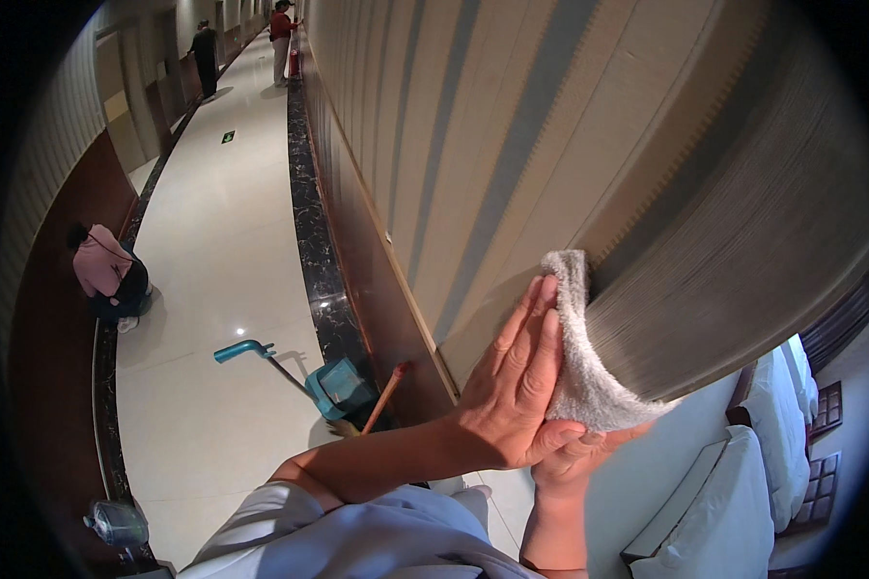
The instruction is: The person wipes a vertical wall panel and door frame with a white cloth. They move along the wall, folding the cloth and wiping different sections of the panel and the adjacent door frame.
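Observation:
A greyish-white terry cloth [586, 369] is wrapped around the end of a brushed-metal door frame [731, 217]. My left hand [518, 376] presses the cloth from the left, its fingers extended together along the wallpapered side. Below it, my right hand [576, 456] holds the cloth's lower edge, with part of its fingers hidden behind the fabric. The two hands meet near the left thumb. Striped wallpaper [463, 145] borders the frame on its left.
A teal dustpan [340, 387] with a long handle and a broom [380, 402] stand by the right wall's dark marble skirting [311, 217]. A person in pink [108, 264] crouches at the left wall; two people stand farther along the corridor. Beds with white covers [720, 506] are at right.

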